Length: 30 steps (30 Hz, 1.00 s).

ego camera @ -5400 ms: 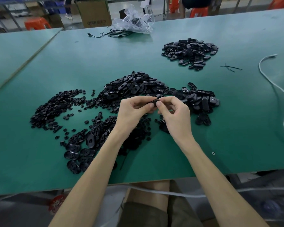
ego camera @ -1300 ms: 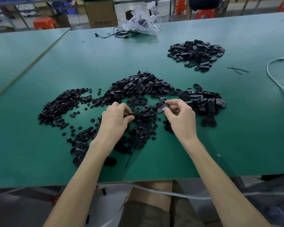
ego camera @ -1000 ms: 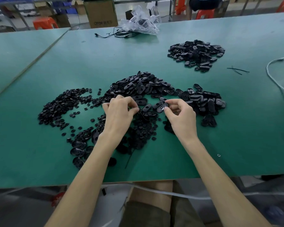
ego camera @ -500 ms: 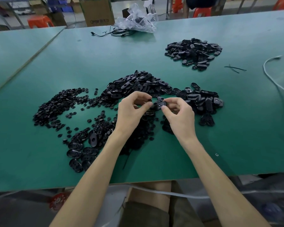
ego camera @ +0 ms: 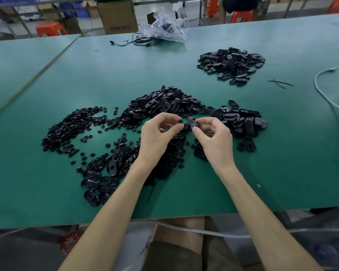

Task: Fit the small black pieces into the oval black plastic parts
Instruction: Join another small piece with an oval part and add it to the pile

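- Head view: the left hand (ego camera: 157,137) pinches a small round black plastic piece (ego camera: 180,121) between thumb and forefinger, with the other fingers loosely curled.
- The right hand (ego camera: 213,137) pinches an oval black plastic part (ego camera: 194,124) between thumb and forefinger. The 2 items are held just beside each other above the green tabletop (ego camera: 125,75); I cannot tell whether they touch.
- The step in hand, as I judge it, is bringing the piece to the opening in the oval part and seating it.
- To do it well, the right hand should hold the oval part by its edges, so the opening is uncovered and faces the piece.
- The left hand should present the piece square to that opening, not tilted, then press with the thumb until it sits flush.
- Both items are small, dark and smooth, so a slip would likely lose the piece among the loose ones below. A firm fingertip grip, kept low over the tabletop, seems wise.
- Stock lies close: a heap of small black pieces (ego camera: 67,126) to the left and a heap of oval black parts (ego camera: 164,102) just beyond the hands. A separate far pile of oval parts (ego camera: 231,63) may be finished work.
- Writing: a brown cardboard box (ego camera: 117,16) past the far edge carries print that looks like "QTOP", followed by characters too blurred to read. Nothing else is legible.
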Each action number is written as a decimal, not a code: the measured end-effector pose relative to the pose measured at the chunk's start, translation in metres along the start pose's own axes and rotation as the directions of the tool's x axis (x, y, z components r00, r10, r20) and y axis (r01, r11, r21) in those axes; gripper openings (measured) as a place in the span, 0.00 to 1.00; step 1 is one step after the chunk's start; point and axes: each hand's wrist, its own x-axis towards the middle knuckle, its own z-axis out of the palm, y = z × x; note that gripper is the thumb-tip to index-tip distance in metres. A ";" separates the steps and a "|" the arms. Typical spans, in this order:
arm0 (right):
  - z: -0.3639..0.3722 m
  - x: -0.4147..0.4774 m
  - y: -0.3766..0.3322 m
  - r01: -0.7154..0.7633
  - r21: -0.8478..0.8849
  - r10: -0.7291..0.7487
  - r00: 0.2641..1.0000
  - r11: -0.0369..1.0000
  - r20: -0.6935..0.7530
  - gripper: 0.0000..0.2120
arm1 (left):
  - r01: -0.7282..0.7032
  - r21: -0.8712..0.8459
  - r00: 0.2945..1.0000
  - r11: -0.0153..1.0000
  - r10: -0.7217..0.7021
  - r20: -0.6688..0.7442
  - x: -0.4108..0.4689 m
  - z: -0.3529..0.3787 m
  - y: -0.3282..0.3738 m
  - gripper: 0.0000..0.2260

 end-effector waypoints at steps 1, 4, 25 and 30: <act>0.000 0.000 0.000 -0.004 0.003 0.004 1.000 1.000 0.002 0.07 | -0.005 0.013 1.000 1.000 0.005 0.009 0.000 0.001 0.000 0.05; -0.001 0.000 -0.001 -0.011 0.007 0.011 1.000 1.000 0.010 0.07 | -0.025 0.048 0.999 0.999 0.023 0.036 -0.002 0.002 0.000 0.04; 0.001 -0.002 -0.002 0.020 0.017 -0.021 0.997 1.000 0.070 0.07 | -0.032 0.062 0.998 0.998 0.029 0.057 -0.004 0.005 0.000 0.05; 0.001 -0.001 -0.003 0.019 0.032 -0.021 0.997 0.999 0.072 0.08 | -0.031 0.070 0.998 0.997 0.028 0.055 -0.004 0.005 0.000 0.05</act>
